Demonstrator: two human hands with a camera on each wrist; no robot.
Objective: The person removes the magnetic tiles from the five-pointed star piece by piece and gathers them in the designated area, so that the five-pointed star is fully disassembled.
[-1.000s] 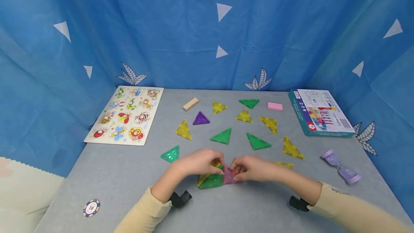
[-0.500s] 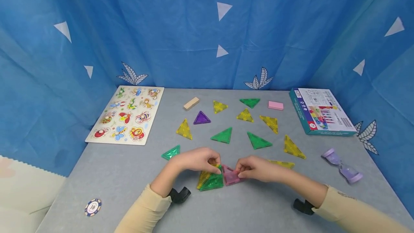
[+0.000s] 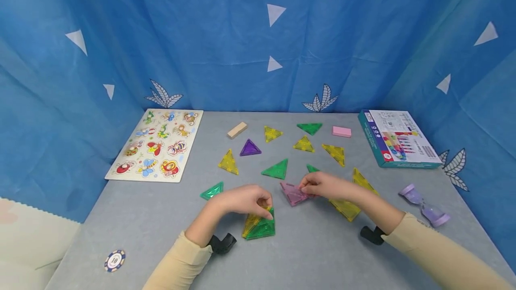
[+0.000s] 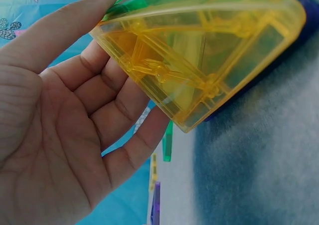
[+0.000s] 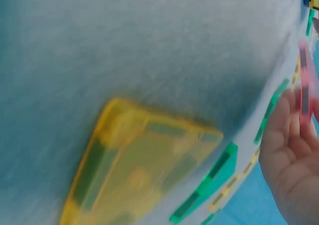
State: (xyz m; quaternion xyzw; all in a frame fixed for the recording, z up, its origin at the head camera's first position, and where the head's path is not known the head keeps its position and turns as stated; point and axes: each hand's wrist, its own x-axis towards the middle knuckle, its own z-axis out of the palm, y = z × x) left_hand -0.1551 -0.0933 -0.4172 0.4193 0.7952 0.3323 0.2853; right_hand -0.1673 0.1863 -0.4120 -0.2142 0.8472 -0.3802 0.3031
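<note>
My left hand (image 3: 246, 199) grips a small standing build of translucent magnetic tiles, thumb and fingers at its top. Its yellow tile (image 4: 174, 60) faces the left wrist camera, and a green tile (image 3: 263, 229) forms another side. A dark blue or purple edge (image 4: 309, 15) shows behind the yellow one. My right hand (image 3: 328, 185) pinches a pink magnetic tile (image 3: 293, 194) by its right side, apart from the build and farther back. In the right wrist view the pink tile (image 5: 305, 85) appears edge-on. Below the right forearm lies a yellow tile (image 3: 347, 210).
Several yellow and green triangle tiles, one purple triangle tile (image 3: 250, 147), a wooden block (image 3: 237, 130) and a pink block (image 3: 341, 131) lie behind the hands. An insect puzzle board (image 3: 155, 146) is at left, a box (image 3: 401, 140) and a purple sandglass (image 3: 424, 205) at right. A poker chip (image 3: 114, 261) lies front left.
The right hand has drawn the pink tile away from the green side of the build and moved it toward the back. The left hand keeps its grip, nearly still.
</note>
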